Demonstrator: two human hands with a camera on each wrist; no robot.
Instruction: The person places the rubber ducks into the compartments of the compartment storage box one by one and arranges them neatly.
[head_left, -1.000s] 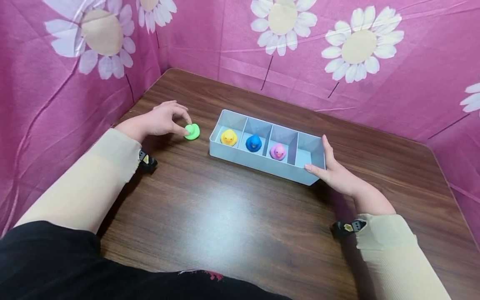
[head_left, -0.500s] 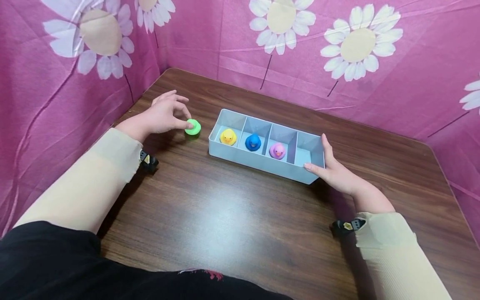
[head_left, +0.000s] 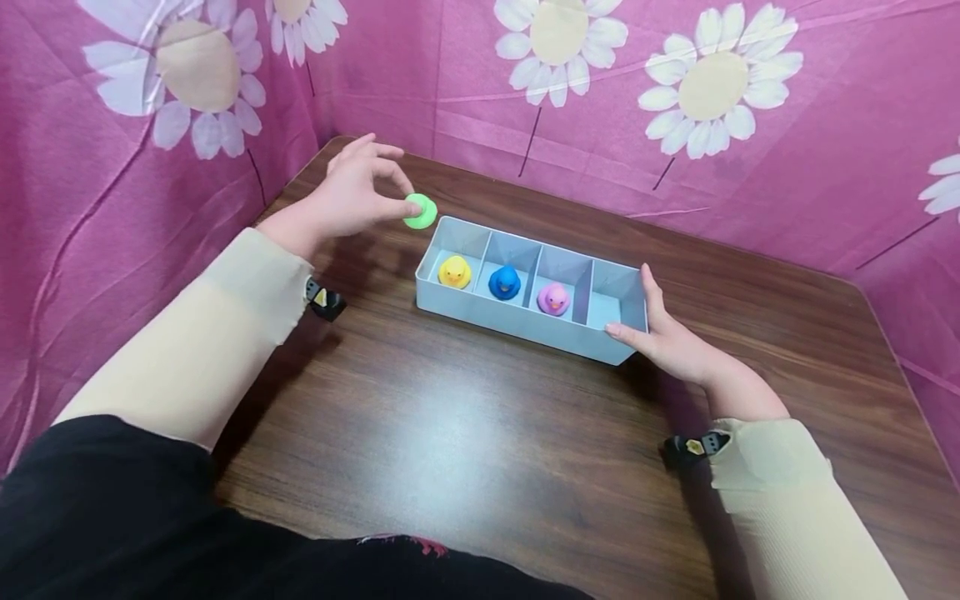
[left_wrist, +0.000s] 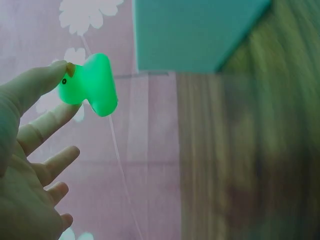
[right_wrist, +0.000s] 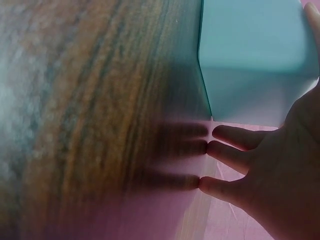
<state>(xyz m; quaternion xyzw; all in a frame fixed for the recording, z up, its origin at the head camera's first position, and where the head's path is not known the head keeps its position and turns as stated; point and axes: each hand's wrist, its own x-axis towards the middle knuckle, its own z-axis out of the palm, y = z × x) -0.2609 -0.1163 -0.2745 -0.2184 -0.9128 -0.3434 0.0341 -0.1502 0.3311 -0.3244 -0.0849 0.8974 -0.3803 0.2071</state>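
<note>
My left hand point(head_left: 352, 192) pinches a green rubber duck point(head_left: 421, 212) between thumb and index finger, lifted beside the left end of a pale blue-grey divided box point(head_left: 517, 327). In the left wrist view the duck point(left_wrist: 97, 82) is tipped over, held by its head, the other fingers spread loosely. In the box's compartments, from the left, sit a yellow duck point(head_left: 454, 272), a blue duck point(head_left: 505, 283) and a pink duck point(head_left: 553, 299); the rightmost one is bare. My right hand point(head_left: 667, 337) holds the box's right end, thumb over the near rim, index finger along the far corner.
The box stands on a brown wood-grain table point(head_left: 420, 433). Pink cloth point(head_left: 450, 75) printed with white daisies hangs behind and at the sides. In the right wrist view the other fingertips point(right_wrist: 220, 187) rest at the tabletop beside the box.
My left hand has raised the green duck from the tabletop and carried it right and away from me, toward the box's left far corner. The right hand keeps its hold on the box.
</note>
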